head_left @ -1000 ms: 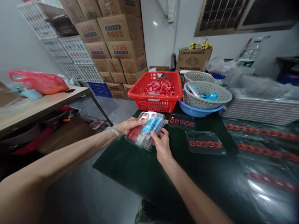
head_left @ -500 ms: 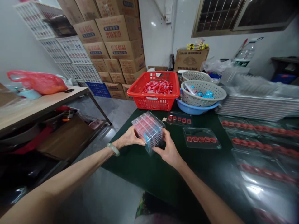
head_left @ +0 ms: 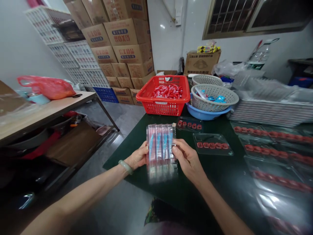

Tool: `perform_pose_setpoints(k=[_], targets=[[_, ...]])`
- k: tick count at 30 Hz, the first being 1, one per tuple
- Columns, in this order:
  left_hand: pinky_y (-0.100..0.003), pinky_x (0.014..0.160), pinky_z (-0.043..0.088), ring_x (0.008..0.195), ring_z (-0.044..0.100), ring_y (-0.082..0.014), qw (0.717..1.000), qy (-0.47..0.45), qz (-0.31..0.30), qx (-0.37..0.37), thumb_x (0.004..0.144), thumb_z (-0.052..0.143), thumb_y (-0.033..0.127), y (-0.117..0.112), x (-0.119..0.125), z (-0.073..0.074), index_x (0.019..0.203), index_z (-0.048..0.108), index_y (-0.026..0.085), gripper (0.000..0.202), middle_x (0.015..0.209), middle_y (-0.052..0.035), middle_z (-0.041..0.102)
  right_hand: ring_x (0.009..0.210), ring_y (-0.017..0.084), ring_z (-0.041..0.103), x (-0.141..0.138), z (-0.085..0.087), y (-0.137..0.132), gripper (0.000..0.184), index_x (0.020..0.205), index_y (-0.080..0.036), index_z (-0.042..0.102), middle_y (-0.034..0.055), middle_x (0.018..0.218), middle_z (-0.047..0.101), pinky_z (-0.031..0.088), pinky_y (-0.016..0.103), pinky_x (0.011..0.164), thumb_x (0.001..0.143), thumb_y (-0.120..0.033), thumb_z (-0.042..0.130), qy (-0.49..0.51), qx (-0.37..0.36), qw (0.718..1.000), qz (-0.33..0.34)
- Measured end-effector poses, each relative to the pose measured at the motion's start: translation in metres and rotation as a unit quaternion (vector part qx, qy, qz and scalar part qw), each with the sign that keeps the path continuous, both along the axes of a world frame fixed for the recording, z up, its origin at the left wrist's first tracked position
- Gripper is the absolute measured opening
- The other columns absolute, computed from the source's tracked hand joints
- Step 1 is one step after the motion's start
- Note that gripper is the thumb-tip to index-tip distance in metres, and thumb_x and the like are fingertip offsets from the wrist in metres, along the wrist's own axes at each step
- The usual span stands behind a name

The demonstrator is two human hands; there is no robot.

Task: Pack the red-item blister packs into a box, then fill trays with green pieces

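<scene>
Between my two hands is a stack of clear plastic trays (head_left: pixel 161 147) with red and blue pieces showing through, its lower part smeared by motion. My left hand (head_left: pixel 139 156) is closed on the stack's left side, thumb at the edge. My right hand (head_left: pixel 187 158) grips the right side, with the thumb on the near face. Just behind the stack, a clear tray with a row of small red pieces (head_left: pixel 189 124) lies on the dark green table (head_left: pixel 137 137). Another such tray (head_left: pixel 212 144) lies to the right of my right hand.
A red basket (head_left: pixel 162 107) of red wrapped pieces stands at the back, beside a grey colander (head_left: pixel 215 101) with blue packets over a blue basin (head_left: pixel 207 112). Stacked clear trays (head_left: pixel 269 111) and rows of filled trays (head_left: pixel 276 151) occupy the right. Cartons (head_left: pixel 124 36) rise behind.
Both hands have tilted and turned the tray stack, so its broad face now points toward me and its edges stand more upright. The stack has come slightly closer and to the right.
</scene>
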State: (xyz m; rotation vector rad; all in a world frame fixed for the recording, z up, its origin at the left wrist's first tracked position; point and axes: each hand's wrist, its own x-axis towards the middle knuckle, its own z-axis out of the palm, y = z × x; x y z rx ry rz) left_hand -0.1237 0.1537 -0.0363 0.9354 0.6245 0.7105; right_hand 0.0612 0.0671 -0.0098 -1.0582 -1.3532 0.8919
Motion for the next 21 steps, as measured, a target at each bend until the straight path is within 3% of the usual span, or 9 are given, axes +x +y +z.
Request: perform_pose_setpoints(k=[4, 9, 16, 21], targets=[[-0.035, 0.086, 0.048, 0.081, 0.064, -0.0202, 0.998, -0.027, -0.025, -0.052, 0.066, 0.076, 0.035, -0.016, 0.009, 0.005, 0.100, 0.061, 0.014, 0.042, 0.090, -0.0075, 0.068, 0.081, 0.014, 0.055, 0.001, 0.002, -0.013, 0.030, 0.117, -0.026, 0.058, 0.0049, 0.102, 0.053, 0.050, 0.023, 0.058, 0.090, -0.029, 0.045, 0.037, -0.018, 0.999, 0.007], [-0.035, 0.088, 0.048, 0.080, 0.065, -0.0185, 0.993, -0.058, -0.029, -0.102, 0.067, 0.076, 0.027, -0.019, 0.019, 0.006, 0.097, 0.063, 0.015, 0.035, 0.090, -0.0063, 0.069, 0.077, 0.012, 0.055, 0.009, 0.002, -0.021, 0.027, 0.113, -0.026, 0.060, 0.0038, 0.100, 0.052, 0.050, 0.022, 0.056, 0.089, -0.028, 0.049, 0.056, -0.022, 0.998, -0.012], [-0.037, 0.090, 0.046, 0.085, 0.065, -0.0210, 0.990, -0.075, -0.038, -0.111, 0.068, 0.075, 0.023, -0.020, 0.030, 0.004, 0.104, 0.060, 0.013, 0.040, 0.096, -0.0089, 0.068, 0.081, 0.014, 0.056, 0.016, 0.006, -0.031, 0.028, 0.114, -0.024, 0.058, 0.0051, 0.105, 0.052, 0.050, 0.022, 0.058, 0.088, -0.032, 0.049, 0.051, -0.029, 0.998, -0.039], [-0.038, 0.088, 0.047, 0.086, 0.064, -0.0222, 0.992, -0.050, -0.055, -0.100, 0.067, 0.076, 0.029, -0.020, 0.033, 0.003, 0.109, 0.058, 0.014, 0.048, 0.098, -0.0096, 0.067, 0.090, 0.017, 0.057, 0.017, 0.008, -0.034, 0.028, 0.111, -0.024, 0.057, 0.0057, 0.105, 0.055, 0.048, 0.023, 0.060, 0.084, -0.033, 0.055, 0.024, -0.018, 0.998, -0.059]])
